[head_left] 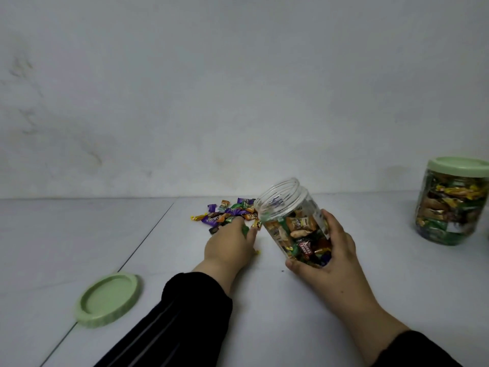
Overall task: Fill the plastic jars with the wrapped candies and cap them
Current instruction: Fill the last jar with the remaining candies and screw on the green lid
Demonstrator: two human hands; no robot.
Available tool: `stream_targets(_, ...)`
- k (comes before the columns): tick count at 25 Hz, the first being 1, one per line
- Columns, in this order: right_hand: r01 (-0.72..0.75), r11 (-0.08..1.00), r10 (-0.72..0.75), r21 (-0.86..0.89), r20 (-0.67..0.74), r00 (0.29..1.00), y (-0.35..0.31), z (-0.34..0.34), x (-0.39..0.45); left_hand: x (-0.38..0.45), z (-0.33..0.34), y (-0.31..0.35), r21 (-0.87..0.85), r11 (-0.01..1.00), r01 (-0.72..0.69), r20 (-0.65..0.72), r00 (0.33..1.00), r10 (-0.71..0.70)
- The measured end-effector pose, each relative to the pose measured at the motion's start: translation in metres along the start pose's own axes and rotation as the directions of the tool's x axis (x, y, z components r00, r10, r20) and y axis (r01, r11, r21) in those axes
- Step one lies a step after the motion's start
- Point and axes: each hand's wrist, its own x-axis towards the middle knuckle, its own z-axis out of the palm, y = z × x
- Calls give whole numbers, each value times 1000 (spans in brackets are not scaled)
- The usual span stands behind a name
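A clear plastic jar, uncapped and about half full of wrapped candies, is tilted toward the left. My right hand grips its lower part. A pile of loose wrapped candies lies on the table behind my left hand, whose fingers curl over the near edge of the pile around some candies. A light green lid lies upside down on the table at the left.
A second jar, full of candies and closed with a green lid, stands at the right edge. A grey wall rises just behind the pale table. A thin seam runs diagonally across the table's left side.
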Motion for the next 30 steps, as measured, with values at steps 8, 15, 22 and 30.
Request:
stream_targets(8,120,983,-105,-135,115,988,-6,2,-3,-12,-74,43,-830,552,75,-183,900,-396)
stream_targets(15,54,996,-51,-73,53,997,-1,3,0,-37,-82,79,-648,761,5,103,991,82)
stream_targets(22,-18,1000,18,4,0,1000,-3,-1,2,-11,-52,36,-824,565,-28,-105,989,-104)
stream_targets(30,-87,992,91,87,-43,995,-1,-2,7,9,10,-12,289,954,-77,471,879,-72)
